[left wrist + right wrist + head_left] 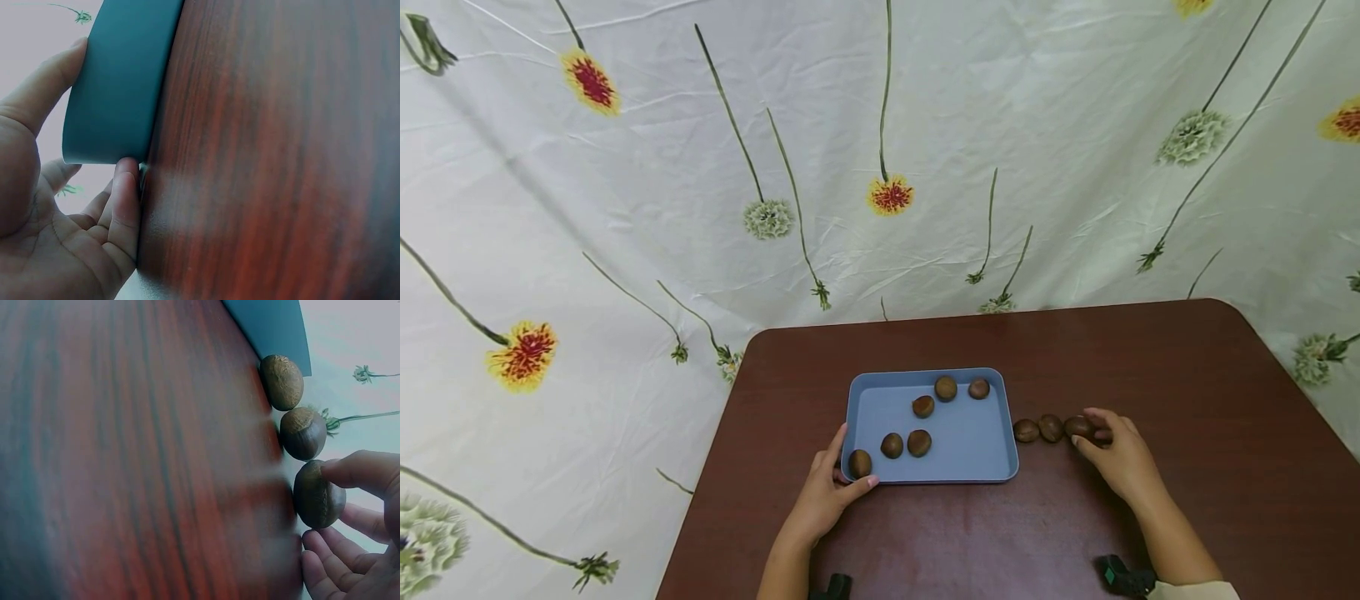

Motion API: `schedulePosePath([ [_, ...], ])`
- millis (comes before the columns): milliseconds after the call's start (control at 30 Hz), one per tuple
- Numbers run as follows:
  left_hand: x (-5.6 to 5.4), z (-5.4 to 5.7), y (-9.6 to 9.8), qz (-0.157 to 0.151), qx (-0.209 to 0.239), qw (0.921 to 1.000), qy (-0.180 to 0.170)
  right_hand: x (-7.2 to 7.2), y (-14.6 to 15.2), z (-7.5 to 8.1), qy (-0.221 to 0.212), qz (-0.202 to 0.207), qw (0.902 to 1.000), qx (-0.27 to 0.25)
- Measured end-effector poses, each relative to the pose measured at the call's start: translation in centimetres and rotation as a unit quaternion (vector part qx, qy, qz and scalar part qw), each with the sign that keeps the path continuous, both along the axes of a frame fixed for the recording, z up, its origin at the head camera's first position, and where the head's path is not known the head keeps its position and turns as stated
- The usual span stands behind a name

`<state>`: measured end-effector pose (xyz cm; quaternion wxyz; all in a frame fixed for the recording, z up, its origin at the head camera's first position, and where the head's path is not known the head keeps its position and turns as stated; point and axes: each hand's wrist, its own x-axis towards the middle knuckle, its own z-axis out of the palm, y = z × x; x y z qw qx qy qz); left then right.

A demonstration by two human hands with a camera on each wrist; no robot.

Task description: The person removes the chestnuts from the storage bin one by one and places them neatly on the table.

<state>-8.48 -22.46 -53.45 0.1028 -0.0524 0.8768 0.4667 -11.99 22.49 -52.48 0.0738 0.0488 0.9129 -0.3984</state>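
Note:
A blue rectangular tray (pixel 958 433) lies on the table with several brown chestnuts inside, one chestnut (pixel 860 463) in its near left corner. My left hand (pixel 826 493) grips that corner, thumb at the rim and fingers along the left side and low at the end wall in the left wrist view. To the tray's right, three chestnuts stand in a row. The right hand (pixel 1123 458) pinches the rightmost chestnut (pixel 319 495) between thumb and fingers. It sits close against the middle chestnut (pixel 303 433). The leftmost chestnut (pixel 282 382) is right by the tray's wall.
The dark brown wooden table (pixel 970 542) has rounded far corners. Behind and beside it hangs a white cloth (pixel 820 50) printed with flowers. A black wrist device (pixel 1123 575) sits by the right forearm, another (pixel 833 587) by the left.

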Motion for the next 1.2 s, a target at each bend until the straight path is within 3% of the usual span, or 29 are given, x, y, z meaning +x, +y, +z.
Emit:
schedulePosePath([
  [333, 0.0, -0.2, 0.0, 0.002, 0.001, 1.0, 0.0, 0.4, 0.1, -0.2, 0.026, -0.042, 0.9985, -0.023],
  [667, 0.0, 0.0, 0.1, 0.003, 0.004, 1.0, -0.001, 0.6, -0.3, 0.6, 0.079, -0.057, 0.9947, -0.032],
  [1200, 0.1, 0.0, 0.1, 0.001, 0.003, 1.0, -0.003, 1.3, -3.8, 0.6, 0.153, -0.021, 0.9859, -0.065],
])
